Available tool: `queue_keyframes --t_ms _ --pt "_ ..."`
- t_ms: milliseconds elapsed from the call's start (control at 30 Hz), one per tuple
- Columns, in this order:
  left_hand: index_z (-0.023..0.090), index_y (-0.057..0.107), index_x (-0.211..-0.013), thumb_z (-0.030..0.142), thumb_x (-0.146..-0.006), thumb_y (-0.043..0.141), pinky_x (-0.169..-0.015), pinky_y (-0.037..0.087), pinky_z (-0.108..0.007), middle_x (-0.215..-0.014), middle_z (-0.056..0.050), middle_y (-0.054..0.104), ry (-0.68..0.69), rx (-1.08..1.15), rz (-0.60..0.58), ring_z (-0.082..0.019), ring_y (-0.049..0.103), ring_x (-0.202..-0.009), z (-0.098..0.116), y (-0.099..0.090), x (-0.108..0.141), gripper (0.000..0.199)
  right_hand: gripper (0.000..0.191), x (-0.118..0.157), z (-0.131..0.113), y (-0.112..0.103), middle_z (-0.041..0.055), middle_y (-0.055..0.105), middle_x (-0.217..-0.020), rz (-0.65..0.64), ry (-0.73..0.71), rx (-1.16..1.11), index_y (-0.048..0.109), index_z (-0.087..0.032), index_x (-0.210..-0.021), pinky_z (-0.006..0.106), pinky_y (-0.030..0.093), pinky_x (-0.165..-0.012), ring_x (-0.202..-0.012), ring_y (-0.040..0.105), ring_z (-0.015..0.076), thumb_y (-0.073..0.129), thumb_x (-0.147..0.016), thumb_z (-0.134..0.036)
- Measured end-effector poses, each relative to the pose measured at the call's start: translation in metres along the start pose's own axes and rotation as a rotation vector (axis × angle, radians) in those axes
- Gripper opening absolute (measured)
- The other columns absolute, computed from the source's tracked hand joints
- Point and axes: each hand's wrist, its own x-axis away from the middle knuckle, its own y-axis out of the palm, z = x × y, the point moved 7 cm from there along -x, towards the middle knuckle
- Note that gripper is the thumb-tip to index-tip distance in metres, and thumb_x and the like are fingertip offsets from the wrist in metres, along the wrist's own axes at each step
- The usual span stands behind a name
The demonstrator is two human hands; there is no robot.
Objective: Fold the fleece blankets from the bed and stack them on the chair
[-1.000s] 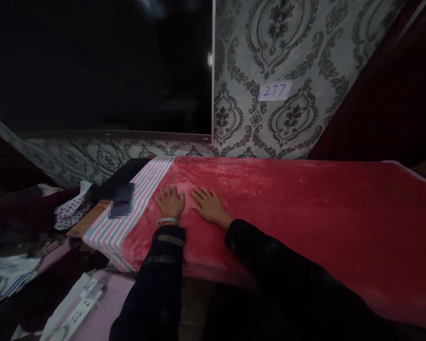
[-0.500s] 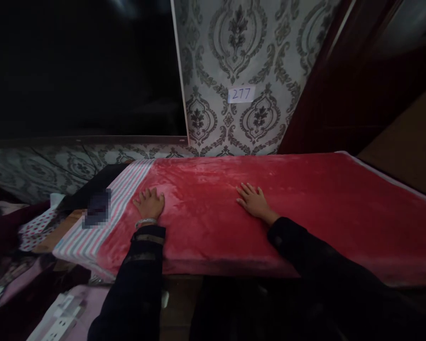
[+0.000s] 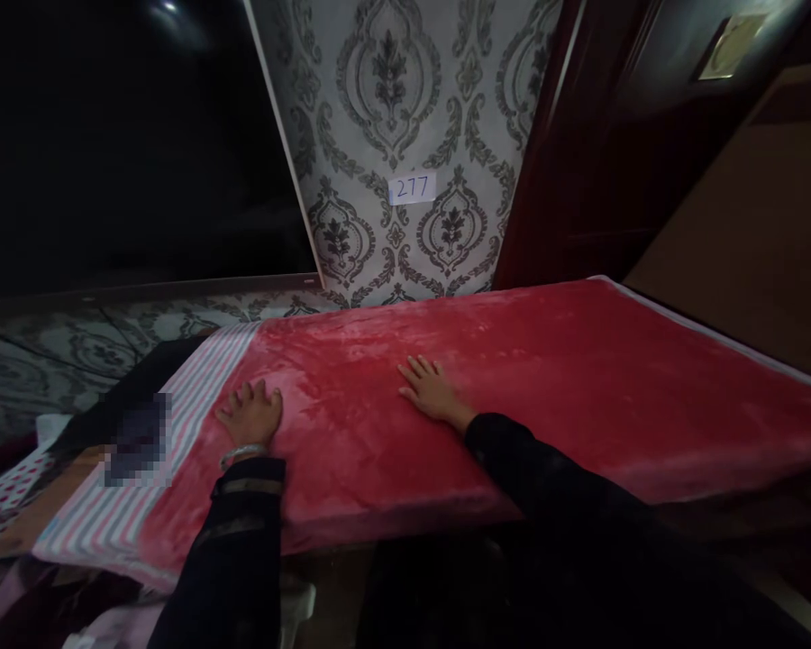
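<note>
A red plush blanket (image 3: 554,361) is spread flat over a long surface, its front edge hanging down a little. Near its left end my left hand (image 3: 251,415) lies palm down on the plush, fingers spread, a bracelet on the wrist. My right hand (image 3: 432,389) rests flat on the middle of the blanket, also with fingers apart. Neither hand holds anything. Left of my left hand, a striped pink, grey and white cloth (image 3: 195,397) borders the red plush. A dark, pixelated object (image 3: 139,439) lies on the stripes.
A large dark screen (image 3: 122,153) hangs on the patterned wall behind. A paper label (image 3: 412,187) reading 277 is stuck to the wall. A brown panel (image 3: 750,234) leans at the right. Dotted fabric (image 3: 6,496) lies at the far left.
The view has turned to the right, so the blanket, wall and hands appear farther left. Both hands still lie flat on the blanket with fingers spread.
</note>
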Motion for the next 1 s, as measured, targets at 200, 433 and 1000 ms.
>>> queue_keyframes --t_ms 200,433,1000 --pt "0.016 0.05 -0.148 0.042 -0.1 0.027 -0.113 0.028 -0.069 -0.156 -0.019 0.046 0.003 -0.007 -0.018 -0.04 0.036 -0.145 0.0 0.002 -0.001 0.059 0.058 0.003 0.041 -0.02 0.0075 0.021 -0.17 -0.006 0.078 0.009 0.032 -0.026 -0.162 0.054 0.02 -0.124 -0.157 0.015 0.0266 0.031 -0.108 -0.047" --pt "0.016 0.049 -0.148 0.042 -0.099 0.026 -0.112 0.029 -0.067 -0.155 -0.019 0.047 0.0 -0.032 -0.023 -0.039 0.038 -0.144 0.001 0.002 -0.003 0.06 0.06 0.051 0.194 -0.043 0.0109 0.023 -0.169 0.052 0.465 0.072 0.034 -0.025 -0.162 0.063 0.025 -0.119 -0.155 0.019 0.0329 0.025 -0.106 -0.046" --pt "0.02 0.056 -0.142 0.036 -0.106 0.035 -0.122 0.03 -0.045 -0.153 -0.011 0.053 0.535 0.095 -0.095 -0.026 0.042 -0.143 0.229 -0.04 0.069 0.045 0.06 0.084 0.222 -0.031 0.0124 0.035 -0.165 0.203 0.441 0.138 0.043 -0.023 -0.157 0.062 0.027 -0.117 -0.151 0.028 0.0343 0.021 -0.106 -0.047"
